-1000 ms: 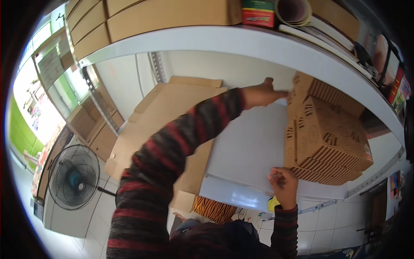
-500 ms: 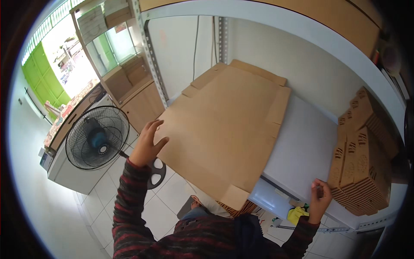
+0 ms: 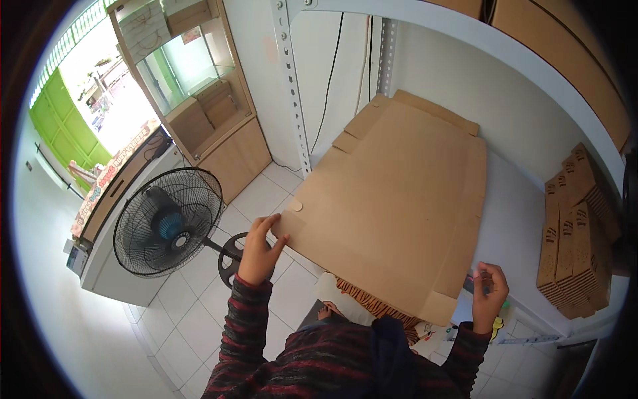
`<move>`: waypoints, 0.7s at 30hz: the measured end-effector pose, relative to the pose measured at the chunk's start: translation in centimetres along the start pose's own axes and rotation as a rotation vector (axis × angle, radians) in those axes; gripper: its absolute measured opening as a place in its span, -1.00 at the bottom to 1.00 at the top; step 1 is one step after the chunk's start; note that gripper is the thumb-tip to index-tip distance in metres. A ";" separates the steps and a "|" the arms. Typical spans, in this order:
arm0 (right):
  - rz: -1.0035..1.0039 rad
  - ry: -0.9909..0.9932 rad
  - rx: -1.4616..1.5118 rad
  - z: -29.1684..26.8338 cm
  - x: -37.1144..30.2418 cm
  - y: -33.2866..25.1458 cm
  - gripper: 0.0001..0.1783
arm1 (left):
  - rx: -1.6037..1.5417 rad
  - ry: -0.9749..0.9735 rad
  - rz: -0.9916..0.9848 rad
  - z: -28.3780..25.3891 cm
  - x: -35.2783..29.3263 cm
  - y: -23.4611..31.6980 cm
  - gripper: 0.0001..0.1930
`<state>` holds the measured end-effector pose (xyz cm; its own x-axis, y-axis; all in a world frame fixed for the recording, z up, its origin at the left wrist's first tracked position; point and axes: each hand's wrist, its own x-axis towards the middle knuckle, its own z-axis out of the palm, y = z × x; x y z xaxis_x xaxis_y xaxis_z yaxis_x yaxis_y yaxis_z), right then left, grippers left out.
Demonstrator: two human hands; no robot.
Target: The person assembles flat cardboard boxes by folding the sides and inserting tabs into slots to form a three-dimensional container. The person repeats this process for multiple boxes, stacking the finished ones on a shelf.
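Observation:
A large flat sheet of brown cardboard (image 3: pixel 392 199), a box blank with flaps along its edges, lies on the grey-white shelf (image 3: pixel 508 213) and juts past its front. At the sheet's left corner is my left hand (image 3: pixel 258 256), thumb and fingers apart, fingertips against the edge. My right hand (image 3: pixel 490 292) is beside the near right corner. Its fingers are bent with a gap to the thumb, and I see nothing held in it. A small round tab or hole mark shows near the left corner of the cardboard.
Stacks of folded brown boxes (image 3: pixel 571 246) stand at the shelf's right end. A black pedestal fan (image 3: pixel 169 223) is on the left, before a glass-fronted cabinet (image 3: pixel 229 156). A perforated metal shelf post (image 3: pixel 292 86) rises behind the cardboard. Tiger-striped fabric (image 3: pixel 379 302) shows below.
The view has shifted, so the surroundings sit differently. My left hand has come to the cardboard's left corner; my right hand has come closer to its near right corner.

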<state>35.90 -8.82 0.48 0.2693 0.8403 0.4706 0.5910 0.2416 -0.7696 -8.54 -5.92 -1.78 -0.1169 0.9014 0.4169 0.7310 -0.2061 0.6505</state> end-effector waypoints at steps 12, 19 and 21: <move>-0.223 -0.267 -0.302 5.6 -3.7 -8.4 -0.48 | -0.154 -0.052 0.128 -1.9 1.1 0.0 -0.51; -0.309 -0.437 -0.548 5.2 -3.7 -10.7 -0.40 | -0.569 -0.305 -0.110 -2.8 0.9 0.7 -0.40; -0.308 -0.470 -0.552 5.4 -4.1 -10.3 -0.38 | -0.621 -0.340 -0.129 -2.2 1.2 -0.4 -0.42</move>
<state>24.57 -12.12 4.17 -0.2452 0.9215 0.3012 0.9120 0.3246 -0.2507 -10.40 -5.56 -0.12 0.1129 0.9811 0.1573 0.1965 -0.1773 0.9643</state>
